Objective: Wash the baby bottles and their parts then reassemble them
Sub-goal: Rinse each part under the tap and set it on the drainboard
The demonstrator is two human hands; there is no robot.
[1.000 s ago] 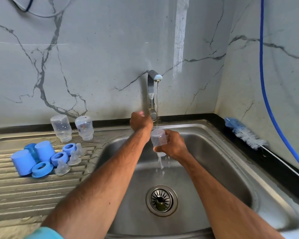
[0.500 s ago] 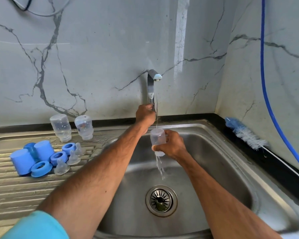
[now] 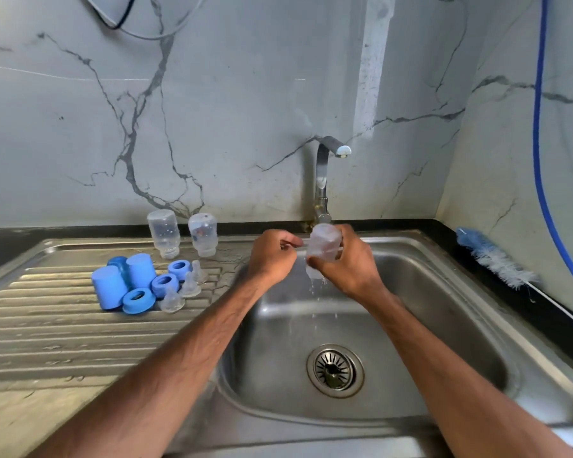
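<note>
Your right hand [image 3: 351,266] curls round the bottle [image 3: 323,246] at frame centre, neck down over the sink [image 3: 444,292] (water drips from it). Your left hand [image 3: 272,256] sits just left of it, fingers curled in a fist, holding nothing visible. Blue caps [image 3: 108,285] stand on the drainboard [image 3: 47,325] at left.

Single head cam, wide-angle, looks fwd & down over sink [image 3: 460,309] at close range, marble wall [image 3: 245,94] behind.
</note>
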